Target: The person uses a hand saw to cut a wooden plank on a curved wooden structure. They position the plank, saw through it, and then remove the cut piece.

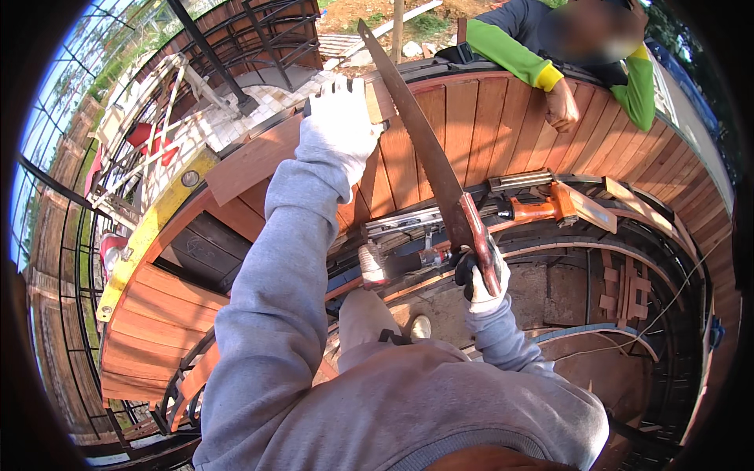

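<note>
My left hand (339,125), in a white glove with dark fingertips, grips a loose reddish-brown wooden board (255,163) lying across the curved slatted bench. The board's far end (380,98) shows just past the fingers. In my right hand (485,284), also gloved, is the handle of a handsaw (428,149). Its long brown blade points up and away, to the right of the board's end. From this view I cannot tell whether the teeth touch the wood.
An orange power tool (542,209) and a dark power tool (404,263) rest along the bench's inner edge. A yellow spirit level (149,235) lies at the left. Across the bench leans a person in green sleeves (506,55). Wood scraps (626,290) lie lower right.
</note>
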The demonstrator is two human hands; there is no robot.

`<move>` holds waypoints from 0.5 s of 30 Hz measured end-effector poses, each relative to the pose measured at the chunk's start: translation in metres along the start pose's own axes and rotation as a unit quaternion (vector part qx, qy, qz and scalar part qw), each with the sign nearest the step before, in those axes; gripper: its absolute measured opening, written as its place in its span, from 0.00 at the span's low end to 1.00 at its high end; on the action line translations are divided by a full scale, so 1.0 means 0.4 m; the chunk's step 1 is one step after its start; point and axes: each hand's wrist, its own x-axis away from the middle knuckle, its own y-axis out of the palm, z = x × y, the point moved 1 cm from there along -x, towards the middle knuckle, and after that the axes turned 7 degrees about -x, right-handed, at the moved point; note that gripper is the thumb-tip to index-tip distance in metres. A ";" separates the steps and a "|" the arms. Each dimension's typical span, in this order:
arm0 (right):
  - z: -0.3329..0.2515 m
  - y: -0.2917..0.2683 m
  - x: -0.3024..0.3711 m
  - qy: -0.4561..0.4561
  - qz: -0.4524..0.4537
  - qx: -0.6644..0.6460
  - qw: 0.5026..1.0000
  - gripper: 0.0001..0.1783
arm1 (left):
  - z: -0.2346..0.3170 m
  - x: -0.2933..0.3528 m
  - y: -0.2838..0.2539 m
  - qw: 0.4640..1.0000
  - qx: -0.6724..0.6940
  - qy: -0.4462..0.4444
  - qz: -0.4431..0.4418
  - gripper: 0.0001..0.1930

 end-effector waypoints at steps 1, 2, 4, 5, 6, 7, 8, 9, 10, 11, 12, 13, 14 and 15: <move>-0.040 0.045 -0.067 -0.049 0.028 0.096 0.994 0.30 | 0.003 -0.002 -0.003 1.000 -0.004 0.002 -0.001 0.43; -0.080 0.073 -0.115 -0.061 0.015 0.061 0.996 0.27 | 0.004 -0.002 -0.004 1.000 -0.007 0.004 -0.003 0.43; -0.093 0.095 -0.131 -0.030 0.026 -0.038 0.998 0.22 | 0.007 0.001 -0.010 1.000 -0.008 0.001 -0.010 0.43; -0.090 0.093 -0.113 -0.017 0.018 -0.029 0.999 0.24 | 0.004 0.000 -0.016 1.000 -0.009 -0.001 -0.015 0.43; -0.086 0.077 -0.085 -0.005 0.006 -0.018 1.000 0.26 | -0.002 0.002 -0.015 1.000 -0.007 -0.007 -0.021 0.42; -0.079 0.059 -0.047 0.008 -0.007 -0.007 1.000 0.28 | -0.009 0.010 -0.010 1.000 -0.010 -0.006 -0.010 0.42; -0.062 0.036 0.005 0.064 0.012 -0.058 0.996 0.28 | -0.009 0.012 0.005 1.000 -0.011 -0.006 0.004 0.42; -0.046 0.012 0.058 0.117 0.037 -0.110 0.986 0.29 | -0.011 0.007 0.015 1.000 -0.012 -0.006 0.019 0.41; -0.053 0.008 0.053 0.060 0.030 -0.078 0.995 0.28 | -0.006 -0.007 0.014 1.000 -0.012 -0.004 0.012 0.41; -0.065 0.011 0.043 0.033 0.010 -0.049 0.998 0.28 | -0.007 -0.011 0.008 1.000 -0.013 -0.006 0.000 0.41; -0.082 0.015 0.032 0.003 -0.009 -0.019 1.000 0.27 | -0.005 -0.003 0.007 1.000 -0.012 -0.005 -0.015 0.40; -0.087 0.028 -0.007 -0.001 -0.037 0.007 0.999 0.26 | -0.007 0.006 0.012 1.000 -0.015 -0.002 -0.010 0.40; -0.059 0.041 -0.042 -0.013 -0.026 0.045 0.999 0.24 | -0.004 0.001 0.008 1.000 -0.016 0.002 0.003 0.40; -0.123 0.077 -0.096 0.055 -0.019 -0.006 0.998 0.20 | 0.000 0.001 0.010 1.000 -0.018 0.004 0.015 0.40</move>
